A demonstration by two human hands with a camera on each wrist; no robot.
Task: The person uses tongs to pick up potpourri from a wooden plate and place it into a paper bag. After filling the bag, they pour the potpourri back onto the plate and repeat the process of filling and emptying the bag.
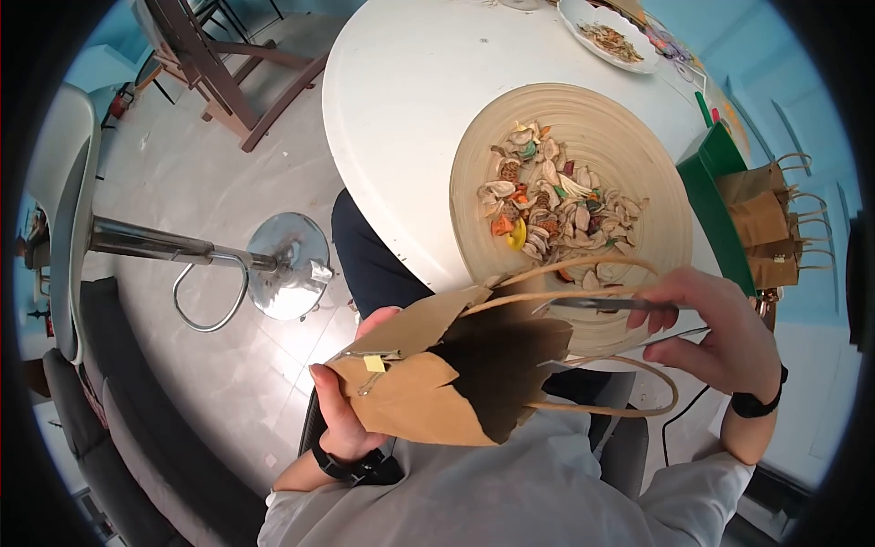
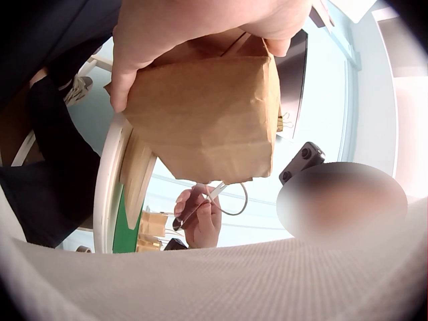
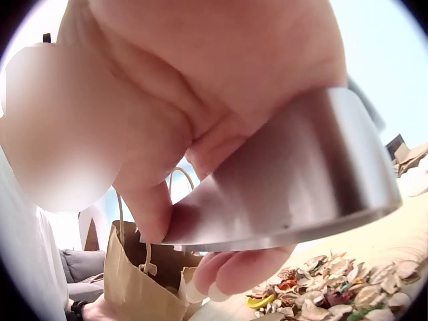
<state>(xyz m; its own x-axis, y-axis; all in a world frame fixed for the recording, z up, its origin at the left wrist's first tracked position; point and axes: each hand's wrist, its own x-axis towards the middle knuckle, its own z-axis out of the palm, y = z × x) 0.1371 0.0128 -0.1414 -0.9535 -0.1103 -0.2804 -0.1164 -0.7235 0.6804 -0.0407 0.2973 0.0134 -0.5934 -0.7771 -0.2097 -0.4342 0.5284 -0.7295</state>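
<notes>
- Watching from nearby, I saw a brown kraft-paper bag with twisted paper handles (image 1: pixel 415 397) held off the table at the person's front, tipped, mouth toward the person's right.
- Left hand (image 1: pixel 350 424): spread partway, thumb and fingers clasping the bag's base from either side.
- Right hand (image 1: pixel 720 333): fingers and thumb bent round springy silver metal tongs (image 3: pixel 287 180), arms apart. Tips at the bag's mouth; could not tell whether inside, or gripping anything.
- Bag looked light, thin-walled, soft at its uneven rim; likely to crumple or tear if squeezed. Best hold, I judged: the folded base, stiffest there.
- Tongs looked smooth, perhaps slippery; best pinched mid-arm.
- Dried potpourri of petals and cones (image 1: pixel 556 205) lay in a round, pale wooden dish (image 1: pixel 652 146) on a white round table (image 1: pixel 401 109). Seemed brittle, near weightless; a gentle pinch would suit.
</notes>
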